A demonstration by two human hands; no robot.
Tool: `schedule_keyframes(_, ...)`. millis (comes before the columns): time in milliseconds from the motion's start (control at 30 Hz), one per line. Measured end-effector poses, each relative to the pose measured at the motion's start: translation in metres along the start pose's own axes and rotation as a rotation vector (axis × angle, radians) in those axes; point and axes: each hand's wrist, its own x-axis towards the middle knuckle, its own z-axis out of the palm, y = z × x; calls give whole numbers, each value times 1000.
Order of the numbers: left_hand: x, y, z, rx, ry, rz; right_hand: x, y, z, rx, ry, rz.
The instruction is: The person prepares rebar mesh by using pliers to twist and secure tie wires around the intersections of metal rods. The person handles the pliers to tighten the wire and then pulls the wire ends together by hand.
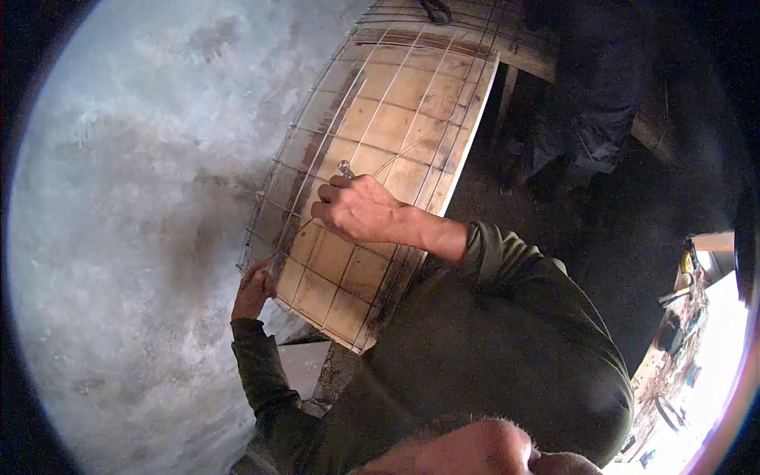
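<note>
A large wire mesh (378, 104) of thin crossed rods lies over a pale wooden board (317, 261). My right hand (360, 207) is closed in a fist above the middle of the mesh. From its top pokes the shiny rounded end of a metal hand tool (344, 168); the rest of it is hidden in the fist. My left hand (255, 289) is closed at the near left edge of the mesh, its fingers around the outer rods. A thin loose wire (305, 227) slants between the two hands.
A mottled grey wall (134, 198) rises along the left of the board. A person's dark-trousered legs (598, 111) stand at the far right. At the right rim, a brightly lit surface (673, 372) carries scattered tools and scraps. A dark looped item (435, 11) lies at the mesh's far end.
</note>
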Motion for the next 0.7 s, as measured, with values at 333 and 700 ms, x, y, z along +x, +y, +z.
schedule_keyframes(333, -41, 80, 9, 346, 300, 183, -28, 43, -64, -10, 377, 206)
schedule_keyframes(700, -29, 83, 8, 836, 524, 458, -56, -37, -85, 1012, 86, -55)
